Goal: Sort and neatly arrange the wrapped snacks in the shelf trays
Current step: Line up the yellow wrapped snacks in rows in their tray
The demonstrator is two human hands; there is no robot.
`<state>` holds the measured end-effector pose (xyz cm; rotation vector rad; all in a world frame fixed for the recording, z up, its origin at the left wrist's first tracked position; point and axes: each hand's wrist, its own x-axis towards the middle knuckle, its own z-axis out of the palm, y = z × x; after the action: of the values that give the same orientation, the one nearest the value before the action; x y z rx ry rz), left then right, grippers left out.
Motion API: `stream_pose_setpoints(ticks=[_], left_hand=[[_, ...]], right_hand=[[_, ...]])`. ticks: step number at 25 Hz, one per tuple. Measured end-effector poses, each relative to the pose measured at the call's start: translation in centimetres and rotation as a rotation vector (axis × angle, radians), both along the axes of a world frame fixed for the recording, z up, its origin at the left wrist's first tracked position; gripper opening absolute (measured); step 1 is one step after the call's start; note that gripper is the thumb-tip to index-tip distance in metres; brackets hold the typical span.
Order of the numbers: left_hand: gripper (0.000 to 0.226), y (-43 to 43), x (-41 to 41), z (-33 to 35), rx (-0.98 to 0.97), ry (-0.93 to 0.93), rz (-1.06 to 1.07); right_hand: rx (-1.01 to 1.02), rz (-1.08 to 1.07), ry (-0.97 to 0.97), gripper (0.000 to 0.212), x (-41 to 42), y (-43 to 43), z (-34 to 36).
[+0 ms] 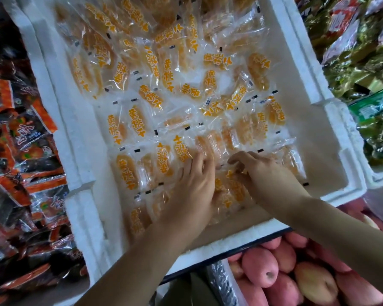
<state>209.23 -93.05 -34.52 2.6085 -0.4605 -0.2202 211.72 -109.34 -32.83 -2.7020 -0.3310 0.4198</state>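
Observation:
A white foam tray holds several clear-wrapped yellow peach snacks with orange lettering. The near rows lie side by side; those at the back are a loose heap. My left hand lies flat on the near-row packets with fingers stretched forward. My right hand is just to its right, fingers curled down onto a packet between the two hands; whether it pinches the wrapper is hidden.
Left of the tray lies a pile of orange-and-black wrapped snacks. Green and gold packets fill the tray to the right. Pink apples sit below the tray's near rim.

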Motion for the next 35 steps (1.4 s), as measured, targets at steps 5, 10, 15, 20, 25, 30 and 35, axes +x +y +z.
stream_pose_setpoints(ticks=[5, 10, 15, 20, 25, 30, 35], left_hand=[[0.051, 0.3, 0.1, -0.5, 0.031, -0.047, -0.068], [0.033, 2.5, 1.8, 0.8, -0.114, -0.153, 0.103], [0.045, 7.7, 6.8, 2.0, 0.057, -0.147, 0.572], [0.063, 9.3, 9.1, 1.5, 0.084, -0.018, 0.718], [0.069, 9.6, 10.4, 1.2, -0.149, -0.028, 0.776], [0.053, 9.0, 10.1, 3.0, -0.302, -0.182, 0.759], [0.046, 5.1, 7.4, 7.3, -0.523, -0.078, 0.654]], right_hand=[[0.000, 0.136, -0.019, 0.025, 1.2, -0.8, -0.3], [0.078, 0.221, -0.242, 0.024, 2.3, 1.0, 1.6], [0.177, 0.228, -0.322, 0.036, 8.4, 7.7, 2.0], [-0.025, 0.166, -0.107, 0.053, 13.1, 13.8, 0.7], [0.020, 0.087, -0.059, 0.063, 14.0, 15.3, 0.3], [0.242, 0.007, -0.081, 0.053, 13.4, 14.4, 2.0], [0.429, -0.093, -0.162, 0.053, 8.2, 7.1, 5.5]])
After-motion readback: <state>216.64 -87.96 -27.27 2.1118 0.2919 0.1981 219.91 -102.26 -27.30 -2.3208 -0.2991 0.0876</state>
